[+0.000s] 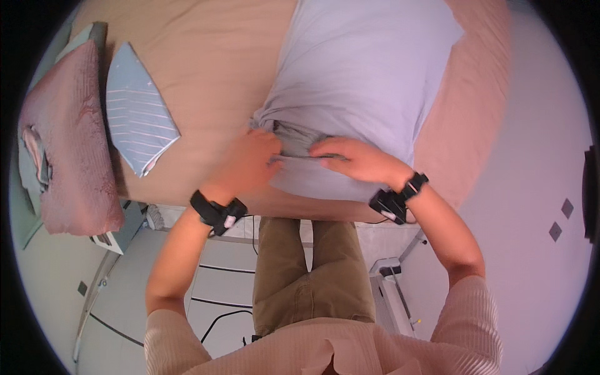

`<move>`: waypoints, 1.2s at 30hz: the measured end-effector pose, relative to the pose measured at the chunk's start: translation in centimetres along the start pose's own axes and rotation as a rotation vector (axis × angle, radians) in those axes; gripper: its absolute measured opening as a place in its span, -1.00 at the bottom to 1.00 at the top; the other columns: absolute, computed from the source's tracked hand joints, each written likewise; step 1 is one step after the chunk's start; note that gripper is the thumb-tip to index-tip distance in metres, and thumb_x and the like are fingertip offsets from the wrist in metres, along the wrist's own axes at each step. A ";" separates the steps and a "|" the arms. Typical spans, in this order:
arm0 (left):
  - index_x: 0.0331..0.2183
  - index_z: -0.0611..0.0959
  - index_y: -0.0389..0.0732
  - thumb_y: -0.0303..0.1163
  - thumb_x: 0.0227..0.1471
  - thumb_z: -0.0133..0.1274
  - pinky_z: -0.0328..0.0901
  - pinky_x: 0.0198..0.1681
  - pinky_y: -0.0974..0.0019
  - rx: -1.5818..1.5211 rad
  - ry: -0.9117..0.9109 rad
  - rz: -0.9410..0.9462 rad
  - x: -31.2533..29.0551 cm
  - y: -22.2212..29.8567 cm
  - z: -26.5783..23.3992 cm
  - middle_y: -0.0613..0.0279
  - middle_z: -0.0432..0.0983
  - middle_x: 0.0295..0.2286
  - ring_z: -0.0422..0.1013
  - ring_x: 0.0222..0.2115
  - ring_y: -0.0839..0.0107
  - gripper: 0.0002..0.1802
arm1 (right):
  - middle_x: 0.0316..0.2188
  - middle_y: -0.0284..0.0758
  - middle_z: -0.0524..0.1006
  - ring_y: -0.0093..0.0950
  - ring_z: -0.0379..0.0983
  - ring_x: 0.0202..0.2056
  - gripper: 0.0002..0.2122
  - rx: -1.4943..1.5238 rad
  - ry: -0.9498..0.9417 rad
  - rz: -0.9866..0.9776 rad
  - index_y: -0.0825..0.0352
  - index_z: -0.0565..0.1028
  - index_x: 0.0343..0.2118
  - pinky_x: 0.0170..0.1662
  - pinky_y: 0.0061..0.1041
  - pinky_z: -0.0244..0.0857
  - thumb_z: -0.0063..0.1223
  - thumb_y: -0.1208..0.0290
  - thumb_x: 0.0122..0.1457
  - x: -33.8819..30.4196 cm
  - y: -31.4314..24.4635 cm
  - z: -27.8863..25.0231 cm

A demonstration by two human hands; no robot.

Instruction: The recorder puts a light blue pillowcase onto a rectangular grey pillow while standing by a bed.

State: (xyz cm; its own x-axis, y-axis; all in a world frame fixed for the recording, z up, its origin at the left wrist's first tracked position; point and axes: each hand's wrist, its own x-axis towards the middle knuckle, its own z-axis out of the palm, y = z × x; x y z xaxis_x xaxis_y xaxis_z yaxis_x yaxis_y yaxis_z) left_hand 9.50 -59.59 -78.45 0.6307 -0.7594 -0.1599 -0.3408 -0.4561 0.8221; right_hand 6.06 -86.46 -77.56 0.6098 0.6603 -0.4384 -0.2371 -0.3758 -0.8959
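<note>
"What might go wrong there?"

"The pillowcase, lying on the bed, could twist if the left hand and right hand tug unevenly; their fingers look clamped on its open edge."

"Count?"

"One pillowcase, one bed, one striped blue cloth, two wristbands."

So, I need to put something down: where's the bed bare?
Mainly the bed between the blue cloth and the pillow; a narrower strip lies right of the pillow. Crowded: the pillow's near end, where the left hand and right hand are, and far left, by pink fabric.
</note>
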 end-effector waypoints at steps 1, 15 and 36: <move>-0.55 0.42 -0.24 -0.47 -0.10 0.08 0.18 -0.27 0.11 0.074 -0.012 -0.003 0.6 -0.8 -0.1 0.07 0.34 -0.55 0.30 -0.41 0.04 -0.85 | -0.08 -0.17 0.47 -0.28 0.38 -0.04 -0.67 -0.011 0.027 0.106 0.38 0.40 0.01 0.05 -0.39 0.22 -0.01 0.37 0.21 -2.1 -0.1 -0.5; -0.53 0.41 -0.24 -0.42 -0.03 0.09 0.17 -0.32 0.12 0.202 0.123 -0.323 12.0 0.5 7.8 0.03 0.35 -0.59 0.30 -0.50 0.01 -0.81 | -0.67 -0.17 0.38 -0.17 0.28 -0.50 -0.76 -0.554 0.768 0.362 0.35 0.41 -0.56 -0.27 -0.35 0.14 0.07 0.31 0.13 -15.0 11.7 -4.3; -0.46 0.39 -0.25 -0.61 -0.41 0.11 0.32 -0.37 0.05 0.383 0.112 -0.322 9.5 13.6 10.6 0.06 0.37 -0.46 0.38 -0.35 0.00 -0.67 | -0.37 -0.21 0.37 -0.18 0.31 -0.29 -0.71 -0.528 0.972 0.342 0.31 0.36 -0.40 -0.26 -0.26 0.23 0.06 0.66 -0.29 -26.0 11.2 -0.8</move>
State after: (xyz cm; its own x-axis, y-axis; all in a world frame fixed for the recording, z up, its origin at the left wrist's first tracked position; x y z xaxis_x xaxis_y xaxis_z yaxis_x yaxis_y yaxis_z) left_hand 3.51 -77.91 -74.56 0.8093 -0.5076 -0.2956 -0.3349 -0.8122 0.4777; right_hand -11.90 -108.34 -76.08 0.9534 -0.2205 -0.2060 -0.2962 -0.8144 -0.4990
